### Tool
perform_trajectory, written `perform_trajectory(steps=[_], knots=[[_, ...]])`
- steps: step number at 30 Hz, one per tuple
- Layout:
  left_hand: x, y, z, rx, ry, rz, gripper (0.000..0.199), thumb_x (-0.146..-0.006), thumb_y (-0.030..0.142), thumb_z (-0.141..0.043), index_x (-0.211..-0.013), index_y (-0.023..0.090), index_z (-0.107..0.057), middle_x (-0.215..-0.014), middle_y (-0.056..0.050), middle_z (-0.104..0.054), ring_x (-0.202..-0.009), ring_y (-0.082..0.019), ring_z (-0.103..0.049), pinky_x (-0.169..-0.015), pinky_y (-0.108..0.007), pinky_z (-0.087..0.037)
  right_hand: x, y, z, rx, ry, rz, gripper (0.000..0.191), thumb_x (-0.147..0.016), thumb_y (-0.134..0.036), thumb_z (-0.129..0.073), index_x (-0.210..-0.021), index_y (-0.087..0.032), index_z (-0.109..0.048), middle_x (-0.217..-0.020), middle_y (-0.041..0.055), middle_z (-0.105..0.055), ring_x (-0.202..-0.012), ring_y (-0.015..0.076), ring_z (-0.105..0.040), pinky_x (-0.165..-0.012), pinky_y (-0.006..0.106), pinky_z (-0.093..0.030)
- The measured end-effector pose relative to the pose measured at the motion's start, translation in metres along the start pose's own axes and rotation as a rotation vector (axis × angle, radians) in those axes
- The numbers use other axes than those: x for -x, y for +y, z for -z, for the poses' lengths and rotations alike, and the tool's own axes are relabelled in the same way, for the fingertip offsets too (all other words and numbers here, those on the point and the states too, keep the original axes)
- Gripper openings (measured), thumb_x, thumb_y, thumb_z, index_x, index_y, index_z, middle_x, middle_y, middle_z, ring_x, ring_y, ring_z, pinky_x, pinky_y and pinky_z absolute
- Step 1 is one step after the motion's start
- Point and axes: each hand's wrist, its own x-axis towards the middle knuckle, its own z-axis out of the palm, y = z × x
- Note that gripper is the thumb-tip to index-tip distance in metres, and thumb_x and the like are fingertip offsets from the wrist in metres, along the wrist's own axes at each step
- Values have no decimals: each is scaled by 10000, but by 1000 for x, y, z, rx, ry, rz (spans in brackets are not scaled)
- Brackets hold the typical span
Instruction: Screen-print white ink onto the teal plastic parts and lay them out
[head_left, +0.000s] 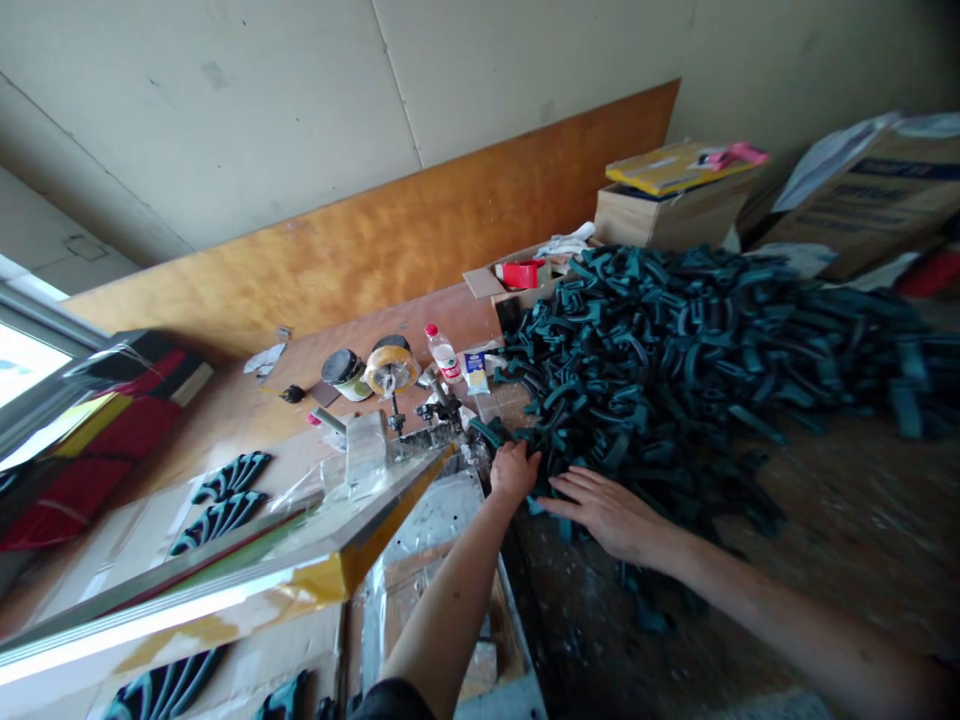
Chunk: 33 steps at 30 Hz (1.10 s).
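Note:
A big heap of dark green, curved plastic parts (pixel 637 350), which look like small handles, covers the right half of the table. At the heap's near left edge, my left hand (pixel 514 472) has its fingers curled over one or more of these parts, and the fingertips are partly hidden. A green part (pixel 487 432) sticks out just beyond that hand. My right hand (pixel 611 512) lies beside it with fingers stretched out flat, touching parts at the front edge of the heap.
To the left stands a screen-printing frame (pixel 345 575) with yellow tape, over a base plate (pixel 435 520). Behind it are a tape roll (pixel 392 370), a jar (pixel 346 375) and a bottle (pixel 444 355). Green parts lie in rows (pixel 217 522) on cardboard; boxes (pixel 667 215) stand at the back.

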Motion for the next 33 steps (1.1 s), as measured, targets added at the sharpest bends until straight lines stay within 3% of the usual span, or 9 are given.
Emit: perform_trajectory(steps=[5, 8, 11, 14, 18, 23, 26, 29, 33], knots=[[25, -6, 16, 42, 60, -80, 399, -887, 331, -533, -1211, 118, -628, -1174, -144, -648, -1131, -236, -576, -1024, -338, -417, -3, -7, 35, -4, 289, -156, 290, -858, -369, -620, -1116, -253, -683, -1149, 59, -670, -1054, 253, -605, -925, 417, -494], [60, -19, 34, 121, 126, -112, 336, -896, 317, -529, -1166, 160, -652, -1160, -97, -661, -1117, -194, -584, -1018, -302, -425, -2, -2, 47, -139, 442, -284, 311, -886, -498, -546, -879, -240, -720, -1030, 54, -694, -886, 226, -656, -813, 376, -533], [109, -42, 54, 268, 222, -84, 267, -893, 292, -527, -1090, 199, -681, -1080, -68, -688, -1048, -190, -619, -958, -320, -471, 0, -1, 47, -232, 604, -446, 412, -841, -605, -539, -759, -230, -689, -959, 63, -677, -859, 236, -656, -802, 389, -528], [161, -75, 72, 381, 285, 19, 254, -892, 290, -512, -1046, 207, -696, -1036, -63, -698, -959, -185, -654, -871, -313, -512, -4, -22, 29, -312, 700, -527, 416, -781, -628, -595, -792, -218, -663, -942, 75, -653, -878, 257, -645, -819, 416, -520], [217, -125, 91, 482, 402, 147, 288, -899, 344, -493, -997, 188, -713, -985, -73, -712, -876, -178, -673, -780, -285, -537, -26, -93, -19, -568, 527, -498, 311, -834, -528, -588, -870, -220, -582, -857, 52, -660, -758, 222, -654, -680, 346, -537], [258, -170, 115, 553, 522, 259, 320, -886, 405, -507, -975, 185, -723, -964, -76, -730, -875, -195, -681, -759, -286, -541, -65, -178, -85, -428, 341, -263, 162, -928, -367, -477, -890, -220, -534, -860, 48, -657, -800, 209, -641, -708, 326, -506], [272, -185, 127, 573, 565, 268, 323, -869, 417, -525, -976, 191, -729, -981, -73, -730, -881, -198, -682, -761, -281, -538, -79, -192, -102, -200, 332, -212, 118, -923, -282, -479, -852, -202, -527, -832, 58, -629, -782, 217, -622, -710, 338, -490], [282, -196, 138, 581, 586, 271, 321, -855, 435, -542, -963, 201, -734, -970, -71, -733, -878, -200, -682, -765, -282, -534, -82, -193, -99, -11, 289, -207, 91, -899, -243, -523, -839, -183, -555, -841, 72, -620, -784, 230, -607, -728, 357, -483], [281, -194, 169, 663, 697, 241, 356, -833, 473, -581, -1016, 193, -703, -925, -70, -726, -861, -188, -667, -769, -287, -524, -88, -199, -87, 67, 229, -106, 168, -904, -235, -528, -1024, -177, -630, -1110, 109, -627, -993, 248, -592, -867, 387, -471]])
